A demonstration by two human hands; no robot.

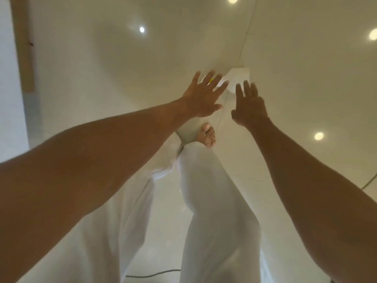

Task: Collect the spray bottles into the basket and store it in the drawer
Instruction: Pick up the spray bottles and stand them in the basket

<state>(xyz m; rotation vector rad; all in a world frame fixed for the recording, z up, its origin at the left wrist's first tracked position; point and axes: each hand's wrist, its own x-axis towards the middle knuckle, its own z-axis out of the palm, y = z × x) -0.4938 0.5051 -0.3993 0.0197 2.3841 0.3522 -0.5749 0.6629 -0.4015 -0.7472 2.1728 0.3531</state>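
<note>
Reaching hands (206, 97), white object (237, 78) beyond

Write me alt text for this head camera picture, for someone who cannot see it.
Two bare hands, left hand and right hand, reach down, fingers spread, toward a blurred white object on a glossy pale floor. Below are white trousers and a bare foot.

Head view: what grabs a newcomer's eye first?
Two bare arms fill the frame, the left hand and right hand both spread open and reaching down toward a blurred white object on the glossy pale floor. A spot of yellow peeks between the left fingers; what it belongs to is unclear. Below the hands, white trousers and a bare foot stand mid-frame, with ceiling lights mirrored in the floor.
</note>
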